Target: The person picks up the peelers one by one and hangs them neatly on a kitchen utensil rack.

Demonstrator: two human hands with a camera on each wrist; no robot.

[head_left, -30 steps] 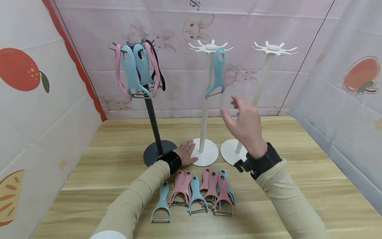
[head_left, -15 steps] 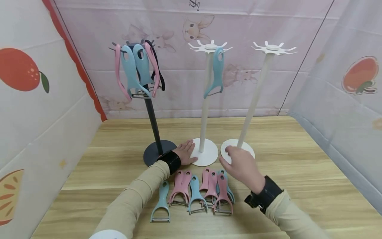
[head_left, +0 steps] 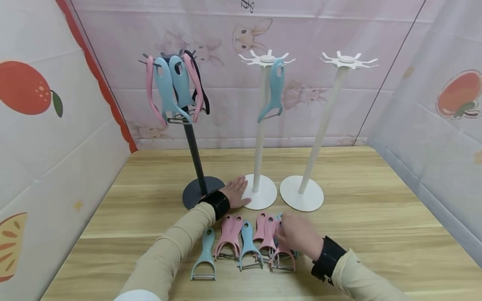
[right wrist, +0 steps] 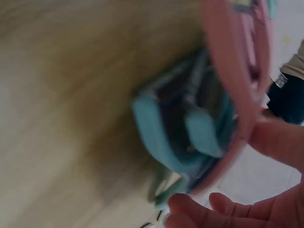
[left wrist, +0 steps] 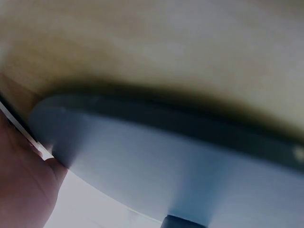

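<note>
A pink peeler (head_left: 283, 247) is judged to be in the process of being picked up at 5 o'clock on the counter (head_left: 357, 213); a secure pinch and a lift clear of its neighbours seem called for. At 11 o'clock, a black stand (head_left: 193, 152) is hung with several peelers. Just below centre, toward 6 o'clock, nothing is held by the left hand (head_left: 233, 195); its fingers are laid straight on the base edge of a white stand (head_left: 258, 154), on which one blue peeler (head_left: 276, 90) is hung. Loose pink and blue peelers (head_left: 234, 230) are spread at 6 o'clock. At 5 o'clock, the pink peeler's handle is pinched between the right hand's (head_left: 301, 235) curled fingers and thumb; how firmly cannot be told. At 2 o'clock, a second white stand (head_left: 320, 133) is seen.
</note>
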